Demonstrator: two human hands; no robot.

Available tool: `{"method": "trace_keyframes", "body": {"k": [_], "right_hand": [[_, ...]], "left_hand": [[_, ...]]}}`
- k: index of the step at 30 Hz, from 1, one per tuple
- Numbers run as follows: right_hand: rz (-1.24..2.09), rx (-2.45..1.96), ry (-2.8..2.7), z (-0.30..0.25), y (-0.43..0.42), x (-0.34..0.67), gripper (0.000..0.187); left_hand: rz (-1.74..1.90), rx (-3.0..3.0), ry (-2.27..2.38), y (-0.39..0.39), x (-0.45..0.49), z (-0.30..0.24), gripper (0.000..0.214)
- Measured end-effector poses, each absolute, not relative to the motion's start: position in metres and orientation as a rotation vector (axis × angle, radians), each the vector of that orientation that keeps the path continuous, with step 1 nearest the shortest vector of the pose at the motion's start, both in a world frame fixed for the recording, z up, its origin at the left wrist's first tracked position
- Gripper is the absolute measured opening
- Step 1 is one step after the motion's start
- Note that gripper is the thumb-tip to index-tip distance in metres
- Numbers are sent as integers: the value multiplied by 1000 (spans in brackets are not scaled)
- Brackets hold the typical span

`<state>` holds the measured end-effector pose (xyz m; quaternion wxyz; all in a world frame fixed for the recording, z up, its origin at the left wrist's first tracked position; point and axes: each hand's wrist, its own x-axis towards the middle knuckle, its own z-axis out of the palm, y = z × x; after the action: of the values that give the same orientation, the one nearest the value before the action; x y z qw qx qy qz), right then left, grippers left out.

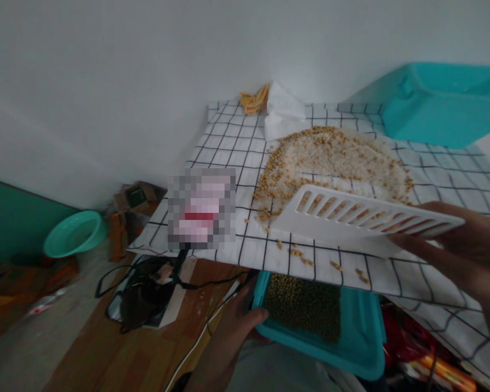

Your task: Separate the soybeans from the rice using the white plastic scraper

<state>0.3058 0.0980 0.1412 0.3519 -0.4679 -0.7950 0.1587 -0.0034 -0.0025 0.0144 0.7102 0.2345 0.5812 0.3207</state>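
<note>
My right hand (457,245) grips the right end of a white slotted plastic piece (335,231), its thumb in front and fingers behind. The piece stands tilted on edge over the checked cloth (224,136). Just behind it spreads a heap of white rice-like grains (322,155) mixed with yellow beans (265,188). A few stray beans (300,256) lie along the cloth's front edge. Below that edge, my left hand (245,313) holds the left rim of a teal plastic tray (363,337), thumb on top. Many beans (302,305) lie in the tray, partly under the table edge.
A large teal bin (441,109) stands at the back right. Crumpled white paper (283,109) and a yellow wrapper (255,100) lie at the back. A pixelated object (202,209) is on the left. Cables (212,280), a green basin (75,234) and red packages (408,332) are lower down.
</note>
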Motion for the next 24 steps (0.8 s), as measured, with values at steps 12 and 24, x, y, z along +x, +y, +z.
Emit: {"method": "trace_keyframes", "body": {"k": [12, 24], "right_hand": [[308, -1220, -2151, 139, 103, 306, 11], [260, -1169, -2237, 144, 101, 302, 9]], "left_hand": [[701, 525, 1270, -2, -3, 17, 80], [705, 531, 1344, -1, -1, 22, 77]]}}
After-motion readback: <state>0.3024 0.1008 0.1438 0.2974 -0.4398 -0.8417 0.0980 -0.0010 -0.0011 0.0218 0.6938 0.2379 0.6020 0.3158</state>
